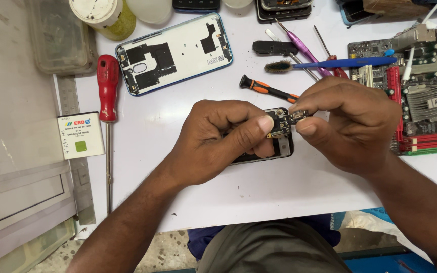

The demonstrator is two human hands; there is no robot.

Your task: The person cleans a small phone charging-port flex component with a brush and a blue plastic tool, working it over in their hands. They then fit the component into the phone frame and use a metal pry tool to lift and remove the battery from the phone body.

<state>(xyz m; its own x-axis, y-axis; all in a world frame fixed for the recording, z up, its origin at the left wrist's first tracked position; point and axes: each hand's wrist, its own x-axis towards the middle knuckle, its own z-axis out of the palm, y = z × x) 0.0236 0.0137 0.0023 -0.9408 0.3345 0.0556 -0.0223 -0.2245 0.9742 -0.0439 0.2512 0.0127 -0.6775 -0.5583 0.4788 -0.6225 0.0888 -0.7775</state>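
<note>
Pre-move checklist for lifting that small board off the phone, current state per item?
1. Left hand steadies the opened phone: ok, thumb pressed on it.
2. Right hand pinches the small circuit board: ok, held between fingertips.
3. Board free of cables or screws: cannot tell, hidden under the fingers.
4. Tools in reach: ok, orange-black screwdriver and blue brush lie just behind.
5. Back cover out of the way: ok, set aside at the rear.
</note>
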